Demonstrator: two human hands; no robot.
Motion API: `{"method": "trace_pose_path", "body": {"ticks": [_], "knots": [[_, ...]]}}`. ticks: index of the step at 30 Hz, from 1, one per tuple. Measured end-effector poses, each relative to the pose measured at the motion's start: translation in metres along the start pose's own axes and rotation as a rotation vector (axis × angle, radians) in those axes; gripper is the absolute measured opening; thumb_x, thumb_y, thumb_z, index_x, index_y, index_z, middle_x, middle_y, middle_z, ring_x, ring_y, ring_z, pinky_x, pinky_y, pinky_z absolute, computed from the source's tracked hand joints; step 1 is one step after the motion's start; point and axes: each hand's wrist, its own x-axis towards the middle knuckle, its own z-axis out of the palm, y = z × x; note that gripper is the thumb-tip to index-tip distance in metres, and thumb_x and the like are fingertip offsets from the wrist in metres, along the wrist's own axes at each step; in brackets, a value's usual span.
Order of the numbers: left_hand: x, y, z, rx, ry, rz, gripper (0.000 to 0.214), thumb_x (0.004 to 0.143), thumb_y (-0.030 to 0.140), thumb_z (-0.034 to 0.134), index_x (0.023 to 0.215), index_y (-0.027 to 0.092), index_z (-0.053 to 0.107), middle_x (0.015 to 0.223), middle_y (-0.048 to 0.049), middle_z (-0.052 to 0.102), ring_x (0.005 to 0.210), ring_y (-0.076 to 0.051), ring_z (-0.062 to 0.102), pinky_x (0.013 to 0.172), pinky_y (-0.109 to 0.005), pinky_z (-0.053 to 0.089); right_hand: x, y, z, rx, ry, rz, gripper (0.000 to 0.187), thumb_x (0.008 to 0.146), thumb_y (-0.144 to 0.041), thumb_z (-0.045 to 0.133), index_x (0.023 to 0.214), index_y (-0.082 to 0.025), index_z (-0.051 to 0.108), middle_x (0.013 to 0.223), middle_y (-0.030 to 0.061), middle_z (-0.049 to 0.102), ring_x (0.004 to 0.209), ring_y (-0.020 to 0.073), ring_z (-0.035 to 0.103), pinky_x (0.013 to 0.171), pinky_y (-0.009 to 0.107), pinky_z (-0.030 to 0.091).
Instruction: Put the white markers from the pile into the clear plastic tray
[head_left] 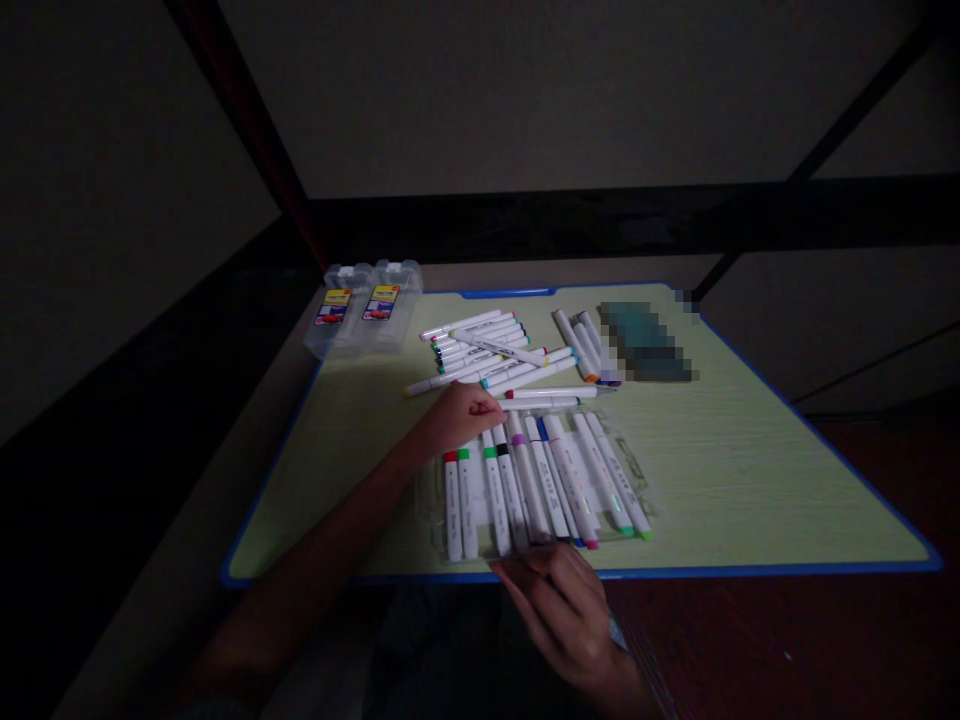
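Note:
In front of me lies a clear plastic marker case (637,478), with several white markers (559,487) side by side in it. Red, green, black, purple, blue and pink bands or caps mark them. My left hand (459,415) is closed at the case's far edge, fingertips pinched beside a white marker (541,404); what they hold, if anything, is hidden. At the near edge, my right hand (566,605) has its fingers curled against the case's rim, gripping it. Beyond the case, several loose white markers (487,350) lie in a crossed pile.
Two clear plastic boxes (364,310) with colourful labels stand at the table's far left. More thick markers (577,345) lie right of the pile, beside a blurred-out green object (646,340). The pale table (750,480) has a blue rim; a wall rises behind it.

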Motion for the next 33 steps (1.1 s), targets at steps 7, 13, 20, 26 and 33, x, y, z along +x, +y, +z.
{"method": "trace_pose_path", "body": {"ticks": [7, 13, 20, 26, 33], "knots": [[-0.003, 0.007, -0.006, -0.08, 0.001, 0.006, 0.008, 0.066, 0.015, 0.06, 0.066, 0.012, 0.067, 0.063, -0.002, 0.065, 0.061, -0.011, 0.056, 0.056, -0.021, 0.041, 0.002, 0.001, -0.001, 0.019, -0.013, -0.004, 0.014, 0.08, -0.007, 0.054, 0.071, -0.012, 0.063, 0.062, 0.0038, 0.059, 0.057, 0.011, 0.054, 0.05, 0.023, 0.044], [-0.001, 0.007, -0.01, -0.242, -0.031, -0.062, 0.006, 0.062, 0.013, 0.064, 0.066, 0.012, 0.067, 0.063, -0.0015, 0.066, 0.062, -0.012, 0.06, 0.064, -0.024, 0.046, 0.002, 0.0, 0.0, -0.003, 0.006, -0.011, 0.016, 0.082, -0.009, 0.052, 0.071, -0.014, 0.062, 0.061, 0.0029, 0.059, 0.056, 0.0109, 0.053, 0.049, 0.023, 0.045], [-0.005, 0.01, -0.01, -0.486, -0.044, -0.141, 0.005, 0.06, 0.011, 0.064, 0.065, 0.011, 0.064, 0.06, 0.0, 0.064, 0.056, -0.01, 0.059, 0.059, -0.021, 0.047, 0.003, 0.0, 0.0, -0.012, 0.0, -0.013, 0.016, 0.082, -0.008, 0.052, 0.071, -0.014, 0.062, 0.06, 0.0028, 0.059, 0.056, 0.0107, 0.054, 0.049, 0.023, 0.045], [-0.009, 0.02, -0.016, -0.509, 0.029, -0.202, 0.001, 0.061, 0.011, 0.063, 0.06, 0.01, 0.063, 0.055, 0.0011, 0.06, 0.049, -0.008, 0.055, 0.052, -0.02, 0.047, 0.001, 0.0, 0.002, -0.007, 0.012, -0.015, 0.013, 0.081, -0.007, 0.054, 0.072, -0.013, 0.062, 0.062, 0.0041, 0.06, 0.058, 0.0115, 0.054, 0.051, 0.024, 0.045], [-0.008, 0.013, -0.024, -0.454, 0.108, -0.289, 0.003, 0.061, 0.013, 0.062, 0.058, 0.011, 0.062, 0.054, 0.0016, 0.06, 0.051, -0.008, 0.056, 0.053, -0.02, 0.049, -0.001, 0.0, 0.001, 0.02, -0.017, -0.003, 0.016, 0.08, -0.007, 0.054, 0.067, -0.013, 0.06, 0.061, 0.0033, 0.06, 0.058, 0.011, 0.053, 0.051, 0.023, 0.044]]}}
